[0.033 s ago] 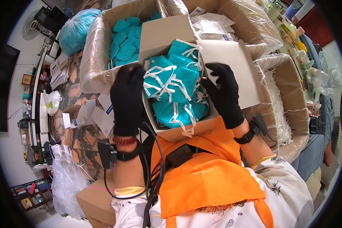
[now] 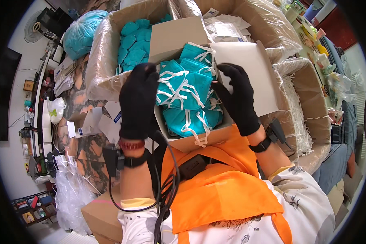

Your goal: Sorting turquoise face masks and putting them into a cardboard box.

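Observation:
An open cardboard box (image 2: 218, 137) stands before me, filled with teal folded face masks (image 2: 187, 87) whose white straps lie tangled on top. My left hand (image 2: 139, 103), in a black glove, is at the box's left side, its bent fingertips by the masks' edge; its thumb is hidden. On the opposite side, my right hand (image 2: 239, 97), also black-gloved, has its thumb and forefinger apart beside the masks. Nothing shows in either hand.
Behind the box, a lined carton (image 2: 101, 61) contains loose teal masks. Another carton (image 2: 268, 24) holds white packets, and a third (image 2: 315, 105) white straps. Box flaps (image 2: 248, 77) stick out right and back. A sealed carton (image 2: 103, 219) stands at lower left; black cables (image 2: 160, 195) hang by my left arm.
My left hand has shifted slightly right and upward, closer to the masks. My right hand has moved a little to the left. The box and masks look unmoved.

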Demonstrator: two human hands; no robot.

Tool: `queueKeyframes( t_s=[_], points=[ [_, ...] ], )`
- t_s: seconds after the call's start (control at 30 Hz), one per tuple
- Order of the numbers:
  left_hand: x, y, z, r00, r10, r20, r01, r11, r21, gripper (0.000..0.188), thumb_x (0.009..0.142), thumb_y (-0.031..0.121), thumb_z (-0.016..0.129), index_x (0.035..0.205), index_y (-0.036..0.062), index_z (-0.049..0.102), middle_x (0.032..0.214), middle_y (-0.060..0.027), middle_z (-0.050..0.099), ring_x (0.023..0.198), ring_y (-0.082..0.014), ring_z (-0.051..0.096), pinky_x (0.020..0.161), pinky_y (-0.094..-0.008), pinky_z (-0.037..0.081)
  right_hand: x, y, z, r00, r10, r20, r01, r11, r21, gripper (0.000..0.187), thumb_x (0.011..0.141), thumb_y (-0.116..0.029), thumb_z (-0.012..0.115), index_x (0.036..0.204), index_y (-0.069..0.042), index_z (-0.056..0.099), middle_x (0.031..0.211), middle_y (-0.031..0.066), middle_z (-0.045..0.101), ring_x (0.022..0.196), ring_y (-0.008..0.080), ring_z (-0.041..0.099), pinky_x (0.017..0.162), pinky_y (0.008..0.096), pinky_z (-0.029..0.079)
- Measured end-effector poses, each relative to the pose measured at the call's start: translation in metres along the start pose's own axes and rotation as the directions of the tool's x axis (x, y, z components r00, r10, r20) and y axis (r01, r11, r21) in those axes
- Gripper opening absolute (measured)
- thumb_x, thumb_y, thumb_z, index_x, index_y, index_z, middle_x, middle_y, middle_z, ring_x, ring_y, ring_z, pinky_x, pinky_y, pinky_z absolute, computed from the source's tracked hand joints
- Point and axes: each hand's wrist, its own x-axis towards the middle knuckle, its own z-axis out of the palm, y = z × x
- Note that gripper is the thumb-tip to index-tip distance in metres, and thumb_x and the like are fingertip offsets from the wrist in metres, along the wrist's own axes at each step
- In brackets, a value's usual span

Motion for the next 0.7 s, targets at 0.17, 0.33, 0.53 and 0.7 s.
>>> queueKeyframes(
  t_s=[0.17, 0.33, 0.53, 0.7],
  points=[
    [0.014, -0.031, 0.045, 0.976, 0.072, 0.205, -0.132, 0.946, 0.295, 0.058, 0.084, 0.042, 0.073, 0.124, 0.0017, 0.061, 0.114, -0.0207, 0.067, 0.109, -0.0365, 0.063, 0.097, -0.0455, 0.047, 0.009, -0.003, 0.014, 0.976, -0.102, 0.194, 0.11, 0.993, -0.03, 0.06, 0.07, -0.019, 0.086, 0.124, -0.009, 0.062, 0.112, 0.0145, 0.065, 0.106, 0.0345, 0.061, 0.093, 0.0425, 0.049],
    [0.001, -0.016, 0.044, 0.987, 0.041, 0.157, -0.098, 0.923, 0.373, 0.068, 0.08, 0.043, 0.077, 0.13, 0.0015, 0.057, 0.117, -0.0248, 0.065, 0.109, -0.0401, 0.062, 0.097, -0.0486, 0.046, -0.008, -0.004, 0.012, 0.958, 0.012, 0.286, 0.005, 0.998, -0.059, 0.058, 0.068, -0.01, 0.085, 0.122, -0.012, 0.063, 0.11, 0.0113, 0.067, 0.102, 0.0312, 0.064, 0.09, 0.0412, 0.051],
    [-0.026, 0.012, 0.026, 0.998, -0.061, 0.013, 0.062, 0.983, -0.173, 0.054, 0.083, 0.026, 0.079, 0.128, 0.0038, 0.059, 0.108, -0.0148, 0.068, 0.102, -0.0256, 0.065, 0.085, -0.0379, 0.051, -0.015, 0.004, 0.002, 0.97, 0.083, 0.228, -0.111, 0.987, 0.112, 0.042, 0.073, -0.002, 0.08, 0.113, -0.01, 0.068, 0.1, 0.0106, 0.068, 0.09, 0.027, 0.069, 0.079, 0.0356, 0.055],
    [-0.04, 0.032, 0.008, 0.879, -0.397, 0.263, 0.475, 0.77, -0.426, 0.034, 0.088, 0.024, 0.076, 0.111, 0.0011, 0.067, 0.103, -0.0169, 0.068, 0.104, -0.0246, 0.067, 0.085, -0.0359, 0.052, -0.014, 0.006, -0.006, 0.944, 0.188, 0.271, -0.265, 0.921, 0.286, 0.028, 0.079, 0.003, 0.075, 0.105, -0.008, 0.072, 0.095, 0.0085, 0.068, 0.084, 0.0231, 0.069, 0.074, 0.0302, 0.054]
  ],
)
